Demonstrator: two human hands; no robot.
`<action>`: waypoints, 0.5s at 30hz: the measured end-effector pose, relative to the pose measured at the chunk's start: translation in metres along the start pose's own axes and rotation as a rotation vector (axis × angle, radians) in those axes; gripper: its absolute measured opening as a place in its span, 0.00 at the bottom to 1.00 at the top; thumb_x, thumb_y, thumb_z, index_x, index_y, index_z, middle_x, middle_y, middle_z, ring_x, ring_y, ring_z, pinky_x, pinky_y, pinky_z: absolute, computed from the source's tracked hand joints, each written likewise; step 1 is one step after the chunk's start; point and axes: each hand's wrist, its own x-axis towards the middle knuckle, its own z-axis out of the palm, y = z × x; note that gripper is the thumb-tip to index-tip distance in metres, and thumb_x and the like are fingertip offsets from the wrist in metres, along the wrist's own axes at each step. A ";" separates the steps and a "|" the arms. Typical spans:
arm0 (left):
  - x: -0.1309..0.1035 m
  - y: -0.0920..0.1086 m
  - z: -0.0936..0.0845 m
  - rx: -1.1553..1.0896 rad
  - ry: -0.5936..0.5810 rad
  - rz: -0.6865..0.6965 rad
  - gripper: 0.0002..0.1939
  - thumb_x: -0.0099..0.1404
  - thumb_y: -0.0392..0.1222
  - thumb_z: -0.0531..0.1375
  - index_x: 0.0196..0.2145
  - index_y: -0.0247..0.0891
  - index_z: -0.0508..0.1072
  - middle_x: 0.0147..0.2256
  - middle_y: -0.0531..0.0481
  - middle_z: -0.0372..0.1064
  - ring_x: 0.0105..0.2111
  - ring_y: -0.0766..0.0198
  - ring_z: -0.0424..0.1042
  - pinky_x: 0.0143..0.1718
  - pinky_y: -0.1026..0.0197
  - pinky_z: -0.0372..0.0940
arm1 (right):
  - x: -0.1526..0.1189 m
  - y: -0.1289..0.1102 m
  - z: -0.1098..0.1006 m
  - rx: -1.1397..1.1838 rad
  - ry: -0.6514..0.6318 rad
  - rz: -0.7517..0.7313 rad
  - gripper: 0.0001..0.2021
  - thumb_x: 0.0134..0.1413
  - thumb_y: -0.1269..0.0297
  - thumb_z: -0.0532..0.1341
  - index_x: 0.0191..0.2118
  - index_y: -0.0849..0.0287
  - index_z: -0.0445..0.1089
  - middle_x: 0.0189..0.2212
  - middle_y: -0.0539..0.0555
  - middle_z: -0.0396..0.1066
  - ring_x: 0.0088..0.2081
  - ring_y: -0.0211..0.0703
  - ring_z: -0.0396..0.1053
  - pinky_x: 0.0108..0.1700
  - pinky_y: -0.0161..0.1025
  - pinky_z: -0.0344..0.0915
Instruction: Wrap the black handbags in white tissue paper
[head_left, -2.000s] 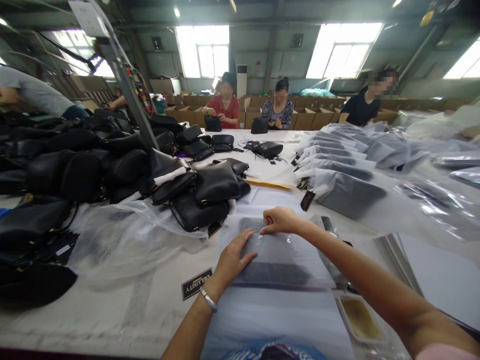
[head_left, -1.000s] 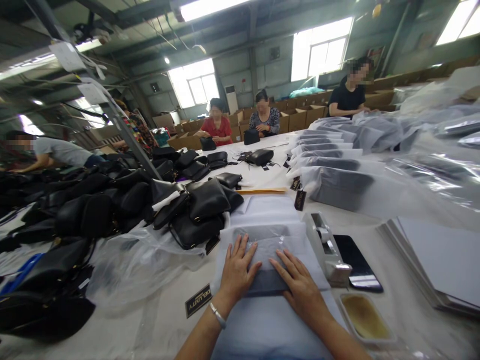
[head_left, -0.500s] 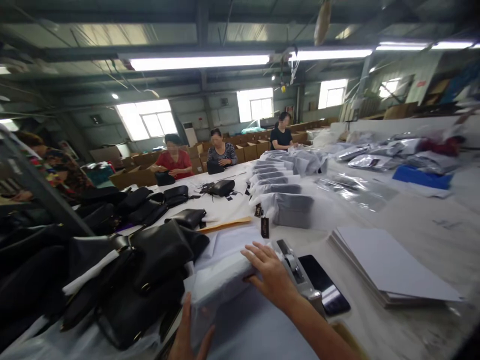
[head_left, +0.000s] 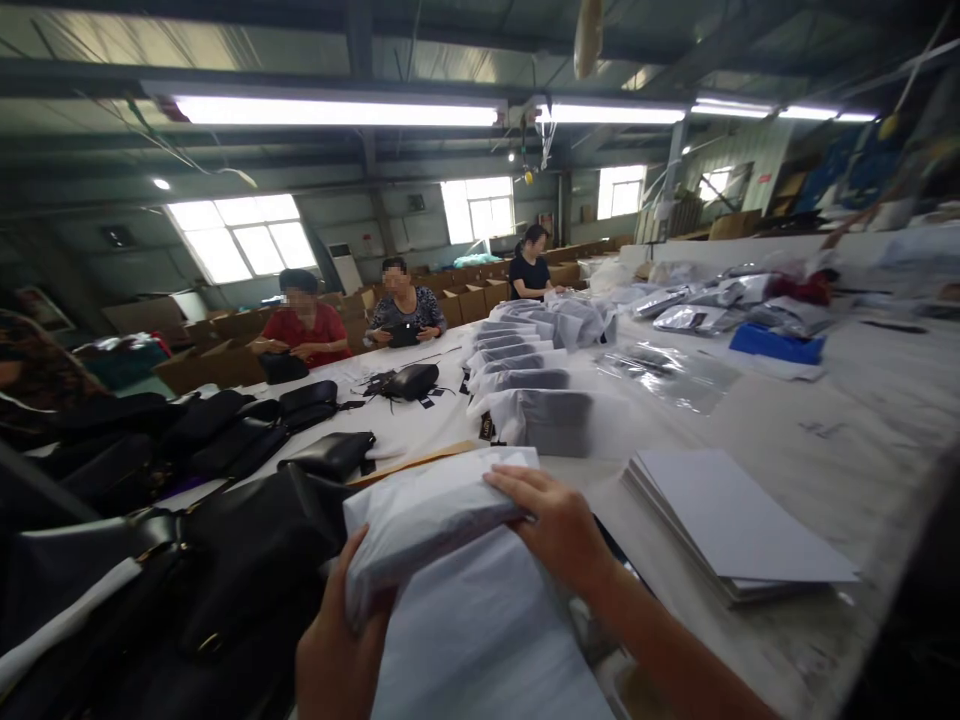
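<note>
A package wrapped in thin white paper (head_left: 435, 510) is held between my two hands above the near part of the table. My left hand (head_left: 341, 620) grips its left end, thumb and fingers around the side. At the right end, my right hand (head_left: 559, 520) is closed on it with the fingers over the top. A loose flap of the white wrapping hangs down toward me. Whatever is inside cannot be seen. Black leather bags (head_left: 247, 560) are heaped just left of my left hand. A dark phone (head_left: 619, 545) lies mostly hidden behind my right wrist.
A stack of white boards (head_left: 739, 515) lies to the right. Beyond the package, several wrapped bags (head_left: 555, 420) stand in a row. Clear plastic sleeves (head_left: 667, 370) and a blue packet (head_left: 776, 343) are farther back. Co-workers (head_left: 304, 325) handle black bags across the table.
Both hands have raised the wrapped package off the table, tilting it. My left hand now wraps around its end. The view has swung right.
</note>
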 end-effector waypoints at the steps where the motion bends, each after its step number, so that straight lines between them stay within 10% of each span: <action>1: 0.015 0.018 0.006 -0.049 -0.050 0.075 0.32 0.65 0.56 0.57 0.64 0.47 0.60 0.44 0.48 0.78 0.39 0.51 0.79 0.33 0.59 0.72 | 0.006 0.009 -0.015 -0.023 0.028 0.022 0.26 0.52 0.73 0.62 0.57 0.48 0.70 0.55 0.50 0.71 0.55 0.47 0.69 0.60 0.44 0.64; 8: 0.104 0.122 0.103 -0.229 -0.366 0.427 0.27 0.66 0.49 0.60 0.60 0.43 0.65 0.48 0.46 0.77 0.47 0.54 0.76 0.48 0.55 0.69 | 0.036 0.122 -0.085 -0.195 0.014 0.270 0.17 0.55 0.57 0.64 0.50 0.50 0.75 0.46 0.50 0.77 0.47 0.50 0.74 0.51 0.42 0.68; 15: 0.116 0.120 0.179 -0.281 -0.424 0.488 0.36 0.65 0.40 0.61 0.67 0.37 0.52 0.60 0.38 0.65 0.58 0.51 0.68 0.57 0.47 0.64 | 0.040 0.196 -0.073 -0.399 -0.128 0.376 0.15 0.54 0.65 0.64 0.49 0.54 0.76 0.47 0.55 0.77 0.49 0.52 0.72 0.50 0.44 0.67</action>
